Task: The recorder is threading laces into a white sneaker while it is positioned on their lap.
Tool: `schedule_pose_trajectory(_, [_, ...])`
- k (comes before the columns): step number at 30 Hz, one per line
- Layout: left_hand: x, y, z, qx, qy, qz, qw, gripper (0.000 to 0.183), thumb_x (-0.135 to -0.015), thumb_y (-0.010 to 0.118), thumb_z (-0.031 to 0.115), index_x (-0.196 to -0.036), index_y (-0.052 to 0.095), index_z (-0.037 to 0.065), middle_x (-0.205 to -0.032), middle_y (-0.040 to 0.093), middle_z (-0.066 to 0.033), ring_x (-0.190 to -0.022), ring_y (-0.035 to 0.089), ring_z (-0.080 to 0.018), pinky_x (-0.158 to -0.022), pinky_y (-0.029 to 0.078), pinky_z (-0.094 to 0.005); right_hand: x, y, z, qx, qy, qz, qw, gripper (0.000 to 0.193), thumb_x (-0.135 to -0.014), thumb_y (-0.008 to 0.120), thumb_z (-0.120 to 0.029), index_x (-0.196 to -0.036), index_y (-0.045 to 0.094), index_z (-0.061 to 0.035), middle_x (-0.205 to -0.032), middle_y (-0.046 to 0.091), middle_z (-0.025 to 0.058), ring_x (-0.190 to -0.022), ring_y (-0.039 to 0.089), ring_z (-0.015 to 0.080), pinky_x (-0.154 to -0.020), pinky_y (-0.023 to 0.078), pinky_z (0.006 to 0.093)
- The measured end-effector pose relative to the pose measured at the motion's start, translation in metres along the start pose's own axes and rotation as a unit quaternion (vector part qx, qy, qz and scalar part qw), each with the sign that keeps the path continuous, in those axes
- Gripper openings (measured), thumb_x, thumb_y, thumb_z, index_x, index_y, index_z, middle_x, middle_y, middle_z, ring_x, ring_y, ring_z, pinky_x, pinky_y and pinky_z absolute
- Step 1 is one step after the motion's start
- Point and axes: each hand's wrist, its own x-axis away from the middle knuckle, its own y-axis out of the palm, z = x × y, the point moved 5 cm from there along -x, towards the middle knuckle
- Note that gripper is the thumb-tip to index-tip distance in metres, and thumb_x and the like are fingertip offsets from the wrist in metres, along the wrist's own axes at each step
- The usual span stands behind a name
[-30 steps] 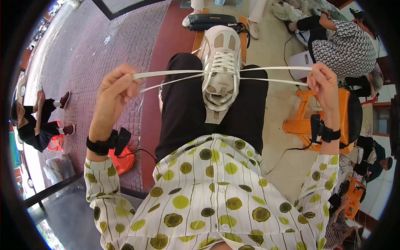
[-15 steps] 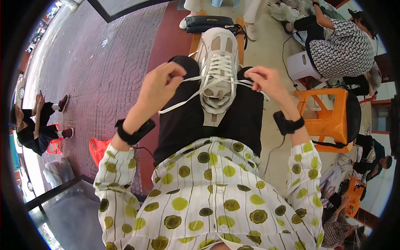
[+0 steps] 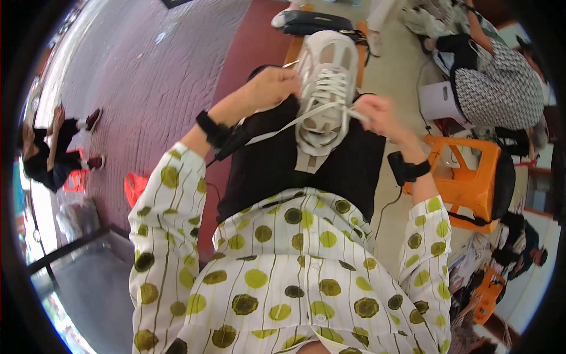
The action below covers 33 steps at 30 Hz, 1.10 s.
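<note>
A beige and white sneaker (image 3: 328, 56) rests between my black-trousered knees, its toe pointing away from me and its tongue pulled toward me. White shoelaces (image 3: 330, 85) cross its front in rows. At the shoe's left edge my left hand (image 3: 273, 87) is closed, fingers curled on a lace that shows just beneath it. To the right, my right hand (image 3: 380, 115), smeared by motion, pinches a lace end drawn out from the eyelets. One loose lace strand slants from the shoe's middle down to the left across my thigh.
Under the shoe's toe is a wooden bench (image 3: 361, 56) with a black bag (image 3: 318, 22) on it. An orange stool (image 3: 466, 177) stands at my right. People sit at the far right and far left. A red plastic bag (image 3: 136, 187) lies on the left paving.
My left hand has moved in to the shoe's left edge from farther out. My right hand stays right of the shoe, now closer to the laces. The whole view has shifted slightly.
</note>
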Motion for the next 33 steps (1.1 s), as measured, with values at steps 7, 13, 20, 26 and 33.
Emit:
schedule_pose_trajectory(7, [0.056, 0.020, -0.007, -0.014, -0.086, -0.219, 0.972, 0.018, -0.090, 0.054, 0.019, -0.086, 0.065, 0.006, -0.063, 0.057, 0.0034, -0.049, 0.045, -0.0034, -0.042, 0.033, -0.0210, 0.052, -0.003, 0.032, -0.092, -0.002, -0.164, 0.982, 0.020, -0.091, 0.060, -0.019, -0.086, 0.071, -0.0029, -0.069, 0.066, 0.0027, -0.047, 0.055, 0.0062, -0.045, 0.045, 0.0208])
schedule_pose_trajectory(13, [0.087, 0.047, 0.017, -0.165, -0.118, -0.158, 0.966, 0.019, -0.088, 0.059, 0.017, -0.098, 0.065, 0.003, -0.074, 0.067, -0.0050, -0.056, 0.057, -0.0104, -0.049, 0.043, -0.0259, 0.047, 0.003, -0.009, 0.037, 0.014, -0.065, 0.997, 0.019, -0.091, 0.058, -0.015, -0.102, 0.067, -0.0014, -0.081, 0.066, 0.0040, -0.061, 0.059, 0.0072, -0.058, 0.049, 0.0213])
schedule_pose_trajectory(20, [0.008, 0.042, 0.035, -0.321, 0.118, 0.166, 0.925, 0.014, -0.084, 0.056, 0.010, -0.097, 0.062, 0.007, -0.066, 0.060, -0.0114, -0.059, 0.061, -0.0246, -0.055, 0.045, -0.0343, 0.007, 0.016, -0.040, 0.161, -0.126, 0.103, 0.973, 0.015, -0.088, 0.058, -0.011, -0.099, 0.065, -0.0046, -0.081, 0.066, 0.0092, -0.067, 0.063, 0.0203, -0.063, 0.049, 0.0316])
schedule_pose_trajectory(26, [-0.008, 0.051, 0.037, -0.517, 0.061, 0.082, 0.850, 0.019, -0.078, 0.063, 0.016, -0.095, 0.061, 0.007, -0.071, 0.066, -0.0119, -0.067, 0.067, -0.0290, -0.056, 0.052, -0.0410, -0.001, 0.030, -0.041, 0.321, -0.213, 0.135, 0.913, 0.015, -0.085, 0.060, -0.011, -0.097, 0.053, -0.0059, -0.094, 0.063, 0.0159, -0.087, 0.060, 0.0391, -0.070, 0.048, 0.0464])
schedule_pose_trajectory(33, [-0.020, 0.070, 0.043, -0.467, 0.057, 0.040, 0.881, 0.028, -0.074, 0.062, 0.015, -0.099, 0.062, 0.000, -0.080, 0.069, -0.0186, -0.077, 0.070, -0.0335, -0.062, 0.054, -0.0435, 0.017, 0.030, -0.051, 0.349, -0.154, 0.085, 0.921, 0.013, -0.084, 0.060, -0.006, -0.094, 0.054, -0.0009, -0.088, 0.061, 0.0208, -0.082, 0.059, 0.0415, -0.070, 0.047, 0.0449])
